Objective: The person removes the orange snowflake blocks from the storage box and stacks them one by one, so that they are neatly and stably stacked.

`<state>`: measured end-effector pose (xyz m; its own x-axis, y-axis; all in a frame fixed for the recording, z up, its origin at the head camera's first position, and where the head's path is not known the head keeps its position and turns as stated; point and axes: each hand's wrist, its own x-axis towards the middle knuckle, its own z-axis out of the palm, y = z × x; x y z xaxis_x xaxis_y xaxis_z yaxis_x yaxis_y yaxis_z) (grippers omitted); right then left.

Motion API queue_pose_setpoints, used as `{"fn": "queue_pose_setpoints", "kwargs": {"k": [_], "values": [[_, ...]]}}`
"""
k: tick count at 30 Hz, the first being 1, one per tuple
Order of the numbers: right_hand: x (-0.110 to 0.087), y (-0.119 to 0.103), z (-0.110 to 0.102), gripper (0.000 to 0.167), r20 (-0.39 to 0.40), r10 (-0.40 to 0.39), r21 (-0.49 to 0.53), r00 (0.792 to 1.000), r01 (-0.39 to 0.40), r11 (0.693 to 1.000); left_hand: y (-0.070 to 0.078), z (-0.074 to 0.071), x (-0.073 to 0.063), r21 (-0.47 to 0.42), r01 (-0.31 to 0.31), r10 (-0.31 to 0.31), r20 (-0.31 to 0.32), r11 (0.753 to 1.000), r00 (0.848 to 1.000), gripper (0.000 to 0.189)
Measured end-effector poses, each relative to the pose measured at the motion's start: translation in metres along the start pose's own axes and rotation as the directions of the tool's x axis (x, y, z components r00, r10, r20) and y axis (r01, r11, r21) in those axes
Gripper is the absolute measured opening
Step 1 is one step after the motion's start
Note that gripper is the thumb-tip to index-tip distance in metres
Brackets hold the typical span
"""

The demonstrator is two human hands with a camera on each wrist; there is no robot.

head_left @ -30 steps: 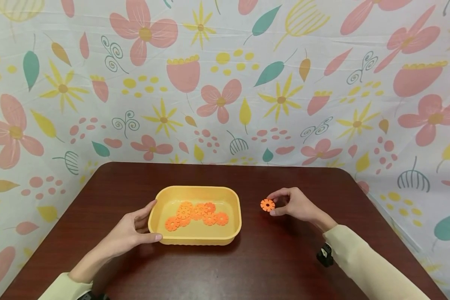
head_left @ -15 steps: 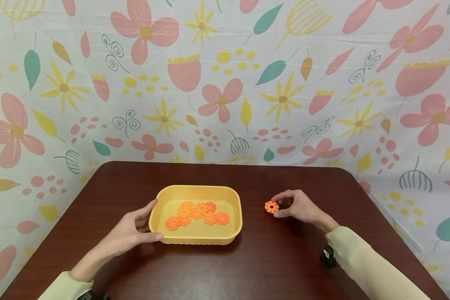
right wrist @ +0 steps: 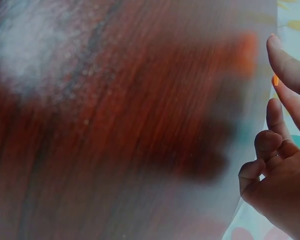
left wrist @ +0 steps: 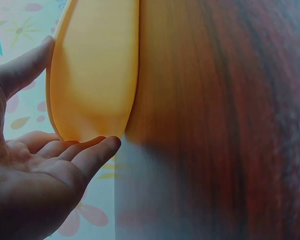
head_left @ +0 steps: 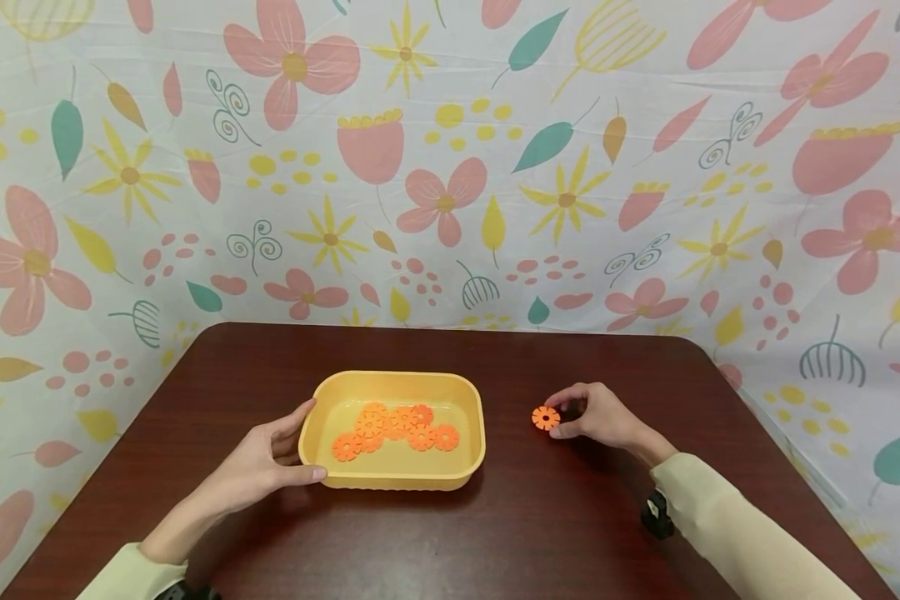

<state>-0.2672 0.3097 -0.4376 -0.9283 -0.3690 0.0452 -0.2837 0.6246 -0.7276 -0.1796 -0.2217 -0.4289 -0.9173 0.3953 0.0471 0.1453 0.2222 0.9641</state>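
The right hand pinches a notched orange disc between thumb and index finger, to the right of the yellow tray; whether it touches the table is unclear. It looks like thin plastic, probably light, stiff and a little slick, best taken by its toothed rim. The left hand, thumb and fingers spread, grips the tray's left end, where more orange discs lie.

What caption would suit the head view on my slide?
A left hand holds a yellow tray of orange discs while the right hand pinches another disc beside it.
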Motion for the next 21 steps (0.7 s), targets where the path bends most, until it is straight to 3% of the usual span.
{"fn": "queue_pose_setpoints", "kwargs": {"k": [21], "values": [[0.0011,0.0048,-0.0006,0.038,0.009,0.018,-0.042,1.000,-0.018,0.999,0.0018,0.0009,-0.0006,0.003,0.000,0.000,0.002,1.000,1.000,0.104]]}}
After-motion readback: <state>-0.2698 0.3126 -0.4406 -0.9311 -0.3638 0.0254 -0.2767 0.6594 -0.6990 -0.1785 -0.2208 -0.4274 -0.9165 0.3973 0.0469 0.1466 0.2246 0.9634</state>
